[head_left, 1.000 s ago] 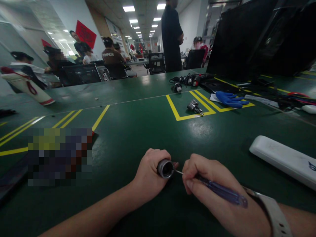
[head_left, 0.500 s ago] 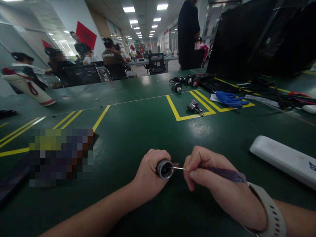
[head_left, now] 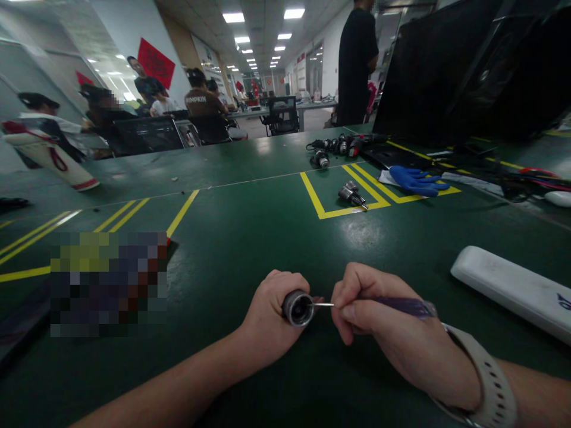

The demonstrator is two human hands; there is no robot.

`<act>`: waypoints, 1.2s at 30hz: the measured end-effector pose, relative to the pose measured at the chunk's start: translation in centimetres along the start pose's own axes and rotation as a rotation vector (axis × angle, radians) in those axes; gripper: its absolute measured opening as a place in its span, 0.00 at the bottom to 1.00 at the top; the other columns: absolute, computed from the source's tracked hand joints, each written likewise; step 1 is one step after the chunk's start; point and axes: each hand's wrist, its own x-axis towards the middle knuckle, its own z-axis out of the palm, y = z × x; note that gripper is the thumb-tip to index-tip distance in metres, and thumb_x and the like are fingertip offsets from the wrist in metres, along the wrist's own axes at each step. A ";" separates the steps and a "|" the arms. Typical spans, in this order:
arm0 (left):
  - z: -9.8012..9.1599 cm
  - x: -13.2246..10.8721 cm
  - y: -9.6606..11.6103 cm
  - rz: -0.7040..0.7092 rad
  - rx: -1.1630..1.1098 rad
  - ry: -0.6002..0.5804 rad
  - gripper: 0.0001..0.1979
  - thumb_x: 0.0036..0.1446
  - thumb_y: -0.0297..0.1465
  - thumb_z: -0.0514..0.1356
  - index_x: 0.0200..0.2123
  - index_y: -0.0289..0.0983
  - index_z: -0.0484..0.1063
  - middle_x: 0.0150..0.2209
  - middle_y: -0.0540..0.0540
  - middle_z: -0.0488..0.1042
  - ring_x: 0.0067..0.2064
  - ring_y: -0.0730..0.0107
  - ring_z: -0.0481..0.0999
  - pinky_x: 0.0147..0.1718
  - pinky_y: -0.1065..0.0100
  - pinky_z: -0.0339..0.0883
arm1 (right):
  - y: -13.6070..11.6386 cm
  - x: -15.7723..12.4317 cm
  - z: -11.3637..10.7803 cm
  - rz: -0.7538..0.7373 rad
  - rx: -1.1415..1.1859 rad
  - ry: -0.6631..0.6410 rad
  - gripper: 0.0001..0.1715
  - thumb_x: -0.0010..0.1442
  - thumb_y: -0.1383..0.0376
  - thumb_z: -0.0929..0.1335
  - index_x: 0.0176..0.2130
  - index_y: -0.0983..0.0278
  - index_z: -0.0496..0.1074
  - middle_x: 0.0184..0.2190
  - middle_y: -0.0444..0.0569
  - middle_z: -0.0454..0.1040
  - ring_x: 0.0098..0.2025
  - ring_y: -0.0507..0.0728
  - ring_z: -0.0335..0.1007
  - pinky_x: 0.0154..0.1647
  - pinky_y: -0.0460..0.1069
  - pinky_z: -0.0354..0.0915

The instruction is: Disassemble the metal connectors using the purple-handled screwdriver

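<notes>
My left hand (head_left: 275, 312) is wrapped around a round, hollow metal part (head_left: 298, 308), whose open end with a bright rim faces me. In my right hand (head_left: 372, 324) I pinch a screwdriver (head_left: 404, 305) with a translucent purplish handle and a thin shaft. The shaft points left, and its tip reaches the right side of the part's opening. How far the tip goes in is hard to make out. Most of the part's body is hidden by my left fingers.
Beyond my hands, metal parts (head_left: 351, 195) lie by yellow tape on the green table (head_left: 250, 220). A blue glove (head_left: 417, 179) and power tools (head_left: 343, 144) are farther back. A white case (head_left: 513, 291) sits right, a blurred-out book-like object (head_left: 147, 267) left. People are in the background.
My hands stay almost in place, with the screwdriver handle turned slightly. In the background, a standing person in black has shifted to the right.
</notes>
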 end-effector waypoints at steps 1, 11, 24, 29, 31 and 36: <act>0.0 -0.1 0.0 0.011 -0.005 -0.004 0.09 0.49 0.30 0.57 0.19 0.37 0.62 0.18 0.54 0.66 0.22 0.75 0.64 0.24 0.71 0.57 | 0.1 0.0 0.0 0.009 0.029 0.000 0.05 0.53 0.72 0.61 0.27 0.64 0.63 0.20 0.42 0.67 0.25 0.51 0.61 0.27 0.47 0.55; 0.3 0.5 -0.3 0.003 0.026 0.025 0.09 0.49 0.29 0.58 0.20 0.37 0.61 0.18 0.55 0.65 0.22 0.75 0.64 0.26 0.70 0.57 | -0.3 -0.9 0.0 -0.134 -0.394 0.018 0.06 0.55 0.72 0.61 0.27 0.62 0.62 0.26 0.44 0.67 0.29 0.52 0.61 0.30 0.48 0.57; 0.3 0.1 -0.3 0.049 0.020 0.016 0.08 0.49 0.28 0.57 0.20 0.37 0.62 0.19 0.55 0.65 0.22 0.76 0.64 0.26 0.71 0.56 | -0.2 -0.4 0.1 0.026 -0.082 0.018 0.07 0.53 0.72 0.61 0.25 0.63 0.62 0.19 0.41 0.65 0.25 0.51 0.59 0.27 0.47 0.55; 0.2 -0.1 -0.4 0.065 -0.004 -0.014 0.08 0.49 0.27 0.57 0.20 0.37 0.62 0.18 0.55 0.64 0.22 0.76 0.63 0.26 0.71 0.56 | 0.3 -0.1 0.1 0.069 0.106 0.019 0.05 0.51 0.72 0.61 0.27 0.64 0.64 0.18 0.42 0.67 0.22 0.49 0.56 0.23 0.45 0.51; 0.2 -0.1 -0.5 0.062 -0.006 -0.014 0.08 0.49 0.28 0.57 0.20 0.37 0.62 0.18 0.55 0.64 0.22 0.76 0.63 0.25 0.71 0.56 | 0.3 0.0 0.2 0.056 0.101 0.026 0.05 0.51 0.72 0.61 0.27 0.64 0.63 0.19 0.41 0.67 0.23 0.50 0.57 0.23 0.46 0.52; 0.4 0.1 -0.7 0.040 0.006 0.013 0.09 0.50 0.29 0.58 0.20 0.36 0.61 0.18 0.55 0.64 0.22 0.76 0.64 0.25 0.71 0.56 | -0.1 -0.5 0.3 -0.032 -0.142 0.028 0.06 0.53 0.71 0.61 0.26 0.63 0.62 0.20 0.41 0.65 0.24 0.51 0.59 0.26 0.47 0.54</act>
